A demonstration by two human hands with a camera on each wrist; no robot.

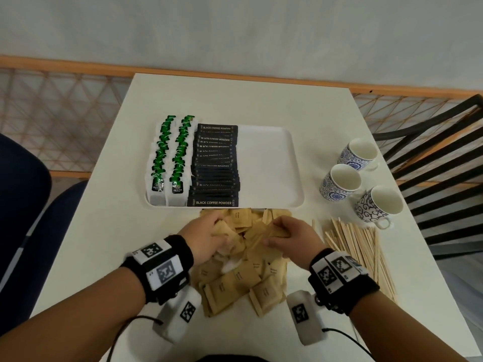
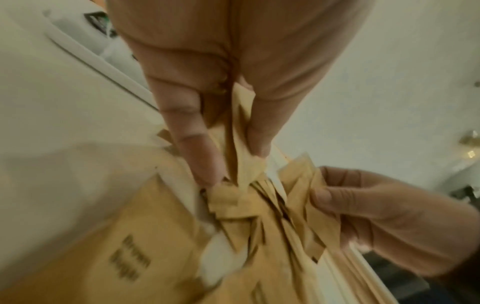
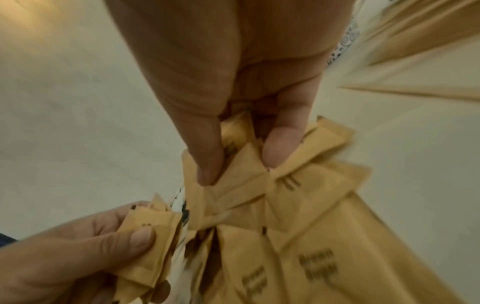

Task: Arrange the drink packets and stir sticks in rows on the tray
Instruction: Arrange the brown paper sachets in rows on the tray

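A white tray holds two rows of green tea bags and a row of black coffee packets; its right part is bare. In front of it lies a loose heap of brown sugar packets. My left hand pinches several brown packets between thumb and fingers at the heap's left. At the heap's right, my right hand pinches a few packets the same way. Wooden stir sticks lie fanned out to the right.
Three blue-patterned cups stand right of the tray, close to the sticks. A black slatted chair is at the right table edge and a dark blue seat at the left. The white table shows behind the tray.
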